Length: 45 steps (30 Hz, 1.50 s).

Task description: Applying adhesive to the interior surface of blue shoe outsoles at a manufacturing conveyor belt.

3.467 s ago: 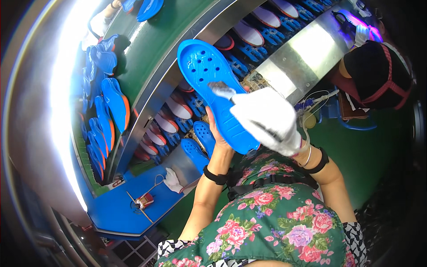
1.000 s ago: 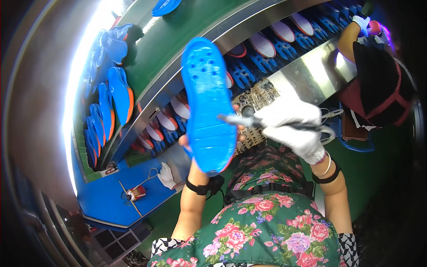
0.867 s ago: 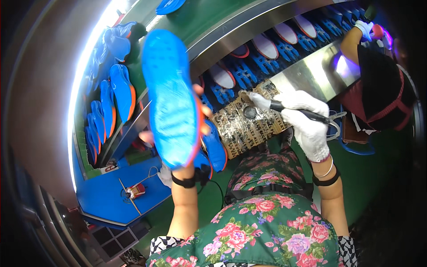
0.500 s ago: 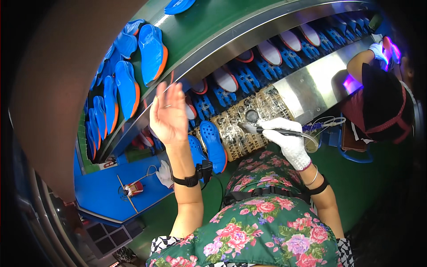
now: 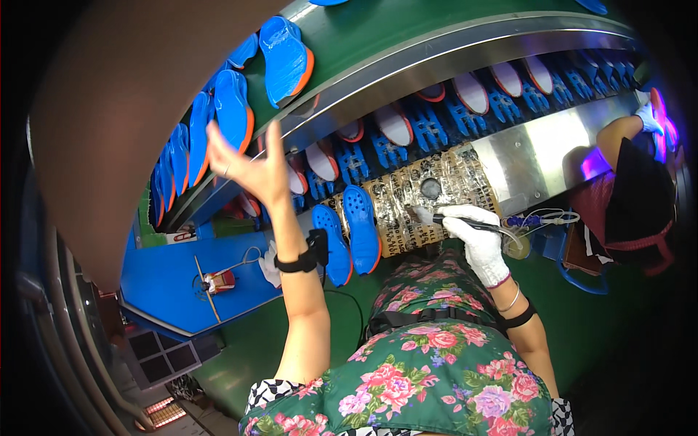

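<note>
Our bare left grip (image 5: 254, 171) has let go of the glossy blue, orange-edged shoe sole (image 5: 287, 62), which now lies on the green conveyor belt (image 5: 407, 25), so we judge that piece done. The grip hangs spread wide, holding nothing. Further right, two perforated blue soles (image 5: 360, 231) rest at the brown taped cardboard's (image 5: 396, 192) left end; then a slim black-handled brush (image 5: 438, 218) sits firmly in our white-gloved right grip (image 5: 478, 236).

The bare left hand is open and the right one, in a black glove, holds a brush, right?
Not quite: the head view shows the glove is white. Otherwise yes: the left hand is bare and open, and the right hand holds a brush.
</note>
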Each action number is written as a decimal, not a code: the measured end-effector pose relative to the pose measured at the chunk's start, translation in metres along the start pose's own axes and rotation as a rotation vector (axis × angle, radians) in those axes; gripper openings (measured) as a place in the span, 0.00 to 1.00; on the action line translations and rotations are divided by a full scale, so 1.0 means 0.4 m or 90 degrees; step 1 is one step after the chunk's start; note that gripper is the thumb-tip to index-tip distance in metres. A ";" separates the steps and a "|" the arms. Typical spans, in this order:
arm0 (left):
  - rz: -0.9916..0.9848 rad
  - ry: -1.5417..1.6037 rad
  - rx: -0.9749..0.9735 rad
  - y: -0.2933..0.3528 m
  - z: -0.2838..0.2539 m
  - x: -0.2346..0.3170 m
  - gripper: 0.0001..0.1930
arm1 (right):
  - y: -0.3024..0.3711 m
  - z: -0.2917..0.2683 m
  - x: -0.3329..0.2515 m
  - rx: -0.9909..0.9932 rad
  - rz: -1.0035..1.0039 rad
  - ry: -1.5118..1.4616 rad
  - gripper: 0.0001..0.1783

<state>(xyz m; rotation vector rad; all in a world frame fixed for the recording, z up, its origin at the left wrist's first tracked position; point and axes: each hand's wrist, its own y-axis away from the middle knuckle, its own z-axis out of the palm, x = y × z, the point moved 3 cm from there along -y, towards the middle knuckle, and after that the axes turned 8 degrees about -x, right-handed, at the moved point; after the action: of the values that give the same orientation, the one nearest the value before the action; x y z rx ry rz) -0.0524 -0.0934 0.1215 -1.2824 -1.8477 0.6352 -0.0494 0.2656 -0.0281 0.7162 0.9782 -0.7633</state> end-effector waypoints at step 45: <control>-0.103 0.154 -0.381 -0.302 0.447 0.179 0.55 | 0.024 -0.073 0.026 0.063 -0.022 -0.096 0.12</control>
<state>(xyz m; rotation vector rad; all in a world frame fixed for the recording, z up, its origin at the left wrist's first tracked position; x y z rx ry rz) -0.2777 -0.0653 0.1342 -1.4775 -1.9758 -0.1778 -0.0507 0.2918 -0.0470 0.7173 0.8221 -0.8876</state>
